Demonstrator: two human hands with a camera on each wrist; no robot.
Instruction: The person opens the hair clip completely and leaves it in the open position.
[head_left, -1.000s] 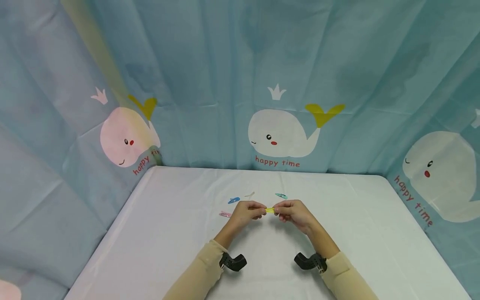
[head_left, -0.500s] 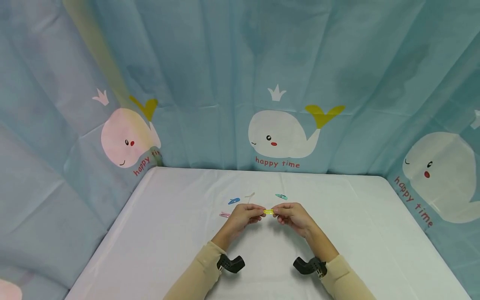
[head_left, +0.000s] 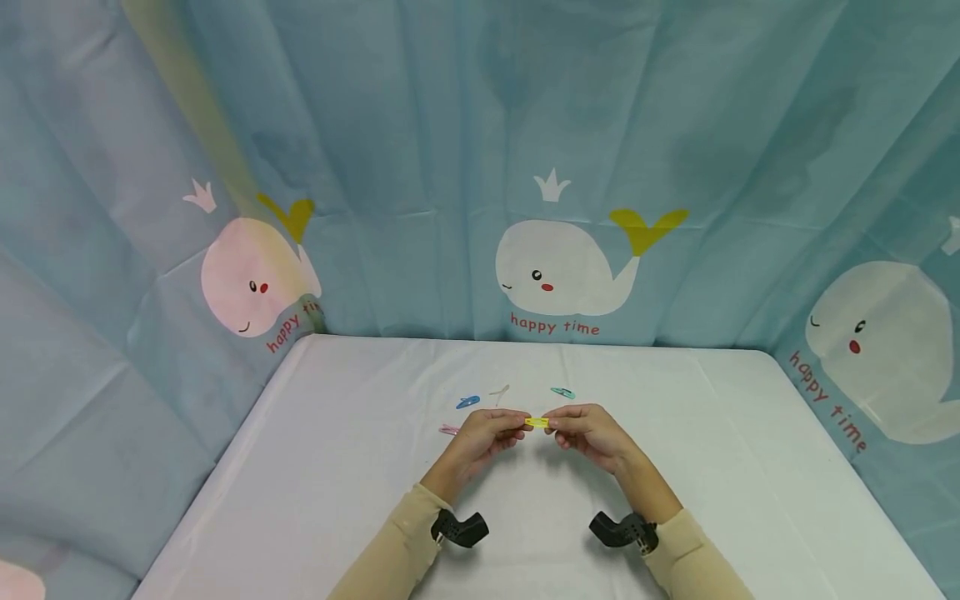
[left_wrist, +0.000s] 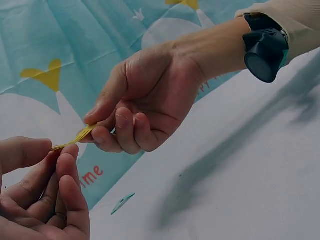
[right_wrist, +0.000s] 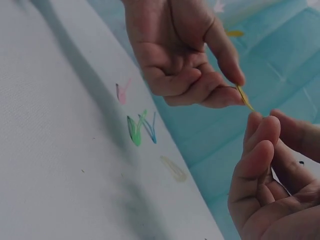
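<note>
From where I stand, the yellow clip point(head_left: 537, 422) is the thing being worked on, held up above the white table point(head_left: 750, 467) and stretched between two pinches. The left hand point(head_left: 480, 437) has its nine o'clock end between thumb and forefinger; the right hand point(head_left: 591, 433) grips the three o'clock end likewise, and the other fingers curl in loosely. Neither hand is spread wide.

Around the yellow clip, seen from the person's side, a pink clip point(head_left: 449, 430) lies at about nine o'clock, a blue clip point(head_left: 468, 402) between nine and ten, a pale clip point(head_left: 501, 389) near ten, and a teal clip point(head_left: 562, 392) between one and two. The right wrist's view adds a bright green clip point(right_wrist: 134, 131), its two arms splayed.

I'd judge the step in hand to be flexing the yellow clip by its ends: from the left wrist it looks slightly bowed, though I cannot tell whether it is sprung or snapped flat. The next move seems to call for even thumb pressure, both ends kept level, so that it doesn't flick out of those narrow pinches.
</note>
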